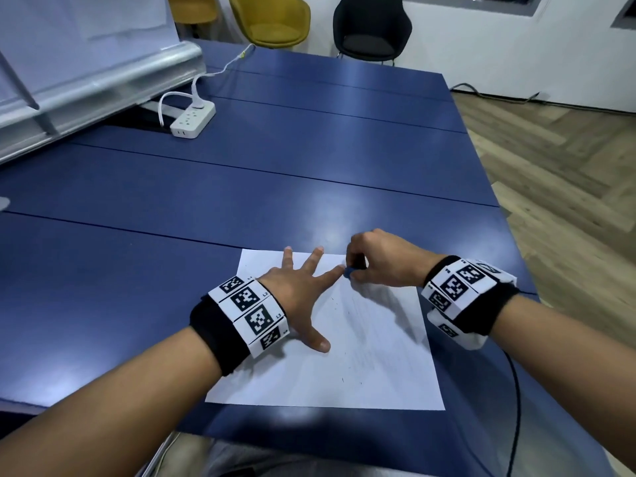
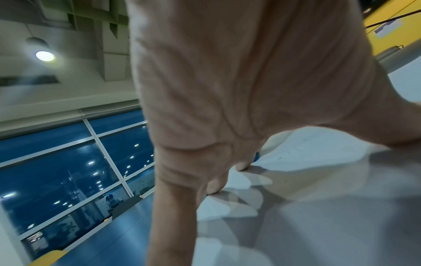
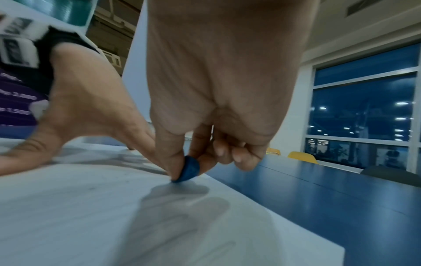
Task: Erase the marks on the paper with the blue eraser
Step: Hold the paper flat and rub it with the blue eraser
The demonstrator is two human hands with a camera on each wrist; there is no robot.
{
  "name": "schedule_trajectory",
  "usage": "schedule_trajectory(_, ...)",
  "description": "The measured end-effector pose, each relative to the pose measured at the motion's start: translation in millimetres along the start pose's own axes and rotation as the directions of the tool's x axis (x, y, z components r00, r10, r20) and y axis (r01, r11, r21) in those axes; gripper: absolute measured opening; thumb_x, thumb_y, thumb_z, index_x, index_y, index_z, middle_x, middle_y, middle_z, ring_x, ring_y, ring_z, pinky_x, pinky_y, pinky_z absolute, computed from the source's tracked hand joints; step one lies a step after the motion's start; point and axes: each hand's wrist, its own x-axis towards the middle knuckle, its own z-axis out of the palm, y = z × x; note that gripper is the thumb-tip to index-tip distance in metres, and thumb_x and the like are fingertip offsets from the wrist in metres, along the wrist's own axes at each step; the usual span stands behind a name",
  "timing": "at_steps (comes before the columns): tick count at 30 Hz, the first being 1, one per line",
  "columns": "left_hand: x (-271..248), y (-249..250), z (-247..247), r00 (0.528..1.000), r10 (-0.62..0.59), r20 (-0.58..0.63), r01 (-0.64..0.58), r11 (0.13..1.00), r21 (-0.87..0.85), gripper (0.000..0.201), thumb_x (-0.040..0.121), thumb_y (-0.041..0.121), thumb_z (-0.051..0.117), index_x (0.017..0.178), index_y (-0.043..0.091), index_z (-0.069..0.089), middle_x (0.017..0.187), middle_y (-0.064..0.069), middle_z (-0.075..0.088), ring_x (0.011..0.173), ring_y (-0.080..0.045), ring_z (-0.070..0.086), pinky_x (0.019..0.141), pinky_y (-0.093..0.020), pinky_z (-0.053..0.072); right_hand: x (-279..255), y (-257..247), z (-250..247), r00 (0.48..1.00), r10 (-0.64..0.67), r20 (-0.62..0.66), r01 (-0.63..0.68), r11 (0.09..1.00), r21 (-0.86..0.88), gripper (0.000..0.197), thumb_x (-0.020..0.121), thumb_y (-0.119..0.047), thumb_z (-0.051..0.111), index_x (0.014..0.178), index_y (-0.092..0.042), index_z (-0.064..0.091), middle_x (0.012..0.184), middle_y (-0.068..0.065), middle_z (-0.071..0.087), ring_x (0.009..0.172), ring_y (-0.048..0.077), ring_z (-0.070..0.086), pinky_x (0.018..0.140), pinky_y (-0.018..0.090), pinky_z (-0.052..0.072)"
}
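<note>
My right hand (image 3: 212, 108) pinches the rounded blue eraser (image 3: 189, 170) onto smooth white paper (image 1: 378, 339); my left hand (image 1: 299, 297) presses flat, fingers splayed.

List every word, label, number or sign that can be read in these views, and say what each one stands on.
"L2": beside a black-and-white marker square on the left wristband.
"L3": by the next square on that band.
Right wristband: marker squares only; its small labels are too small to read.
White lettering on a purple surface behind the left hand, in the right wrist view: too blurred to read.
Paper: only faint pencil marks, no words.
</note>
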Motion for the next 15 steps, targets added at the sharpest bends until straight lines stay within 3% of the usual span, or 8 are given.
schedule_trajectory(2, 0.6, 0.6, -1.0, 1.0, 0.008, 0.003, -0.008, 1.0, 0.001, 0.137, 0.059, 0.072, 0.078, 0.146, 0.05, -0.025, 0.157, 0.008, -0.034, 0.143, -0.046, -0.025, 0.1, -0.056, 0.045, -2.5, 1.2, 2.0, 1.0, -0.015, 0.003, 0.014, 0.999, 0.039, 0.006, 0.08, -0.021, 0.071, 0.079, -0.015, 0.068, 0.082, -0.005, 0.065, 0.076, 0.016, 0.06, 0.069, 0.037, 0.052)
schedule_trajectory(5, -0.4, 0.6, -0.3, 1.0, 0.006, -0.002, -0.006, 1.0, 0.009, 0.135, 0.059, 0.072, 0.078, 0.147, 0.049, -0.023, 0.157, 0.009, -0.035, 0.144, -0.044, -0.024, 0.096, -0.053, 0.047, -7.1, -1.8, 4.0, 0.978, -0.053, 0.201, 0.031, 0.994, 0.109, 0.008, 0.075, -0.015, 0.075, 0.074, -0.017, 0.066, 0.077, -0.011, 0.07, 0.069, 0.004, 0.062, 0.068, 0.026, 0.053)
schedule_trajectory(8, -0.1, -0.7, -0.1, 1.0, 0.006, 0.002, -0.006, 1.0, 0.013, 0.136, 0.059, 0.072, 0.078, 0.147, 0.049, -0.023, 0.157, 0.009, -0.035, 0.144, -0.045, -0.024, 0.096, -0.053, 0.046, -0.5, 2.5, 0.5, 0.995, -0.01, 0.096, 0.005, 0.998, 0.056, 0.006, 0.076, -0.018, 0.073, 0.077, -0.015, 0.068, 0.072, -0.017, 0.064, 0.068, 0.002, 0.058, 0.069, 0.035, 0.054)
schedule_trajectory(10, 0.5, -0.7, 0.2, 1.0, 0.01, -0.002, -0.01, 1.0, 0.023, 0.136, 0.059, 0.073, 0.077, 0.147, 0.049, -0.023, 0.157, 0.009, -0.034, 0.144, -0.046, -0.023, 0.096, -0.052, 0.045, -2.3, 0.7, 1.2, 0.998, -0.009, 0.058, 0.004, 0.997, 0.078, 0.006, 0.076, -0.016, 0.073, 0.077, -0.013, 0.068, 0.072, -0.017, 0.063, 0.066, 0.003, 0.056, 0.068, 0.035, 0.054)
schedule_trajectory(13, -1.7, 0.1, 0.3, 1.0, 0.007, -0.002, -0.007, 1.0, 0.029, 0.135, 0.06, 0.073, 0.077, 0.148, 0.049, -0.023, 0.157, 0.01, -0.035, 0.145, -0.044, -0.023, 0.096, -0.051, 0.046, -15.8, -10.1, 6.3, 0.959, -0.082, 0.271, 0.036, 0.985, 0.169, 0.019, 0.073, -0.009, 0.076, 0.067, -0.019, 0.061, 0.077, -0.012, 0.071, 0.062, -0.004, 0.059, 0.057, 0.011, 0.043)
schedule_trajectory(15, -3.2, 0.2, 0.1, 1.0, 0.004, -0.002, -0.004, 1.0, 0.03, 0.134, 0.061, 0.072, 0.076, 0.148, 0.048, -0.023, 0.157, 0.009, -0.035, 0.145, -0.044, -0.022, 0.095, -0.05, 0.046, -15.9, -12.3, 6.7, 0.948, -0.078, 0.31, 0.023, 0.984, 0.176, 0.02, 0.072, -0.007, 0.076, 0.065, -0.017, 0.06, 0.078, -0.01, 0.073, 0.06, -0.009, 0.059, 0.055, 0.006, 0.039)
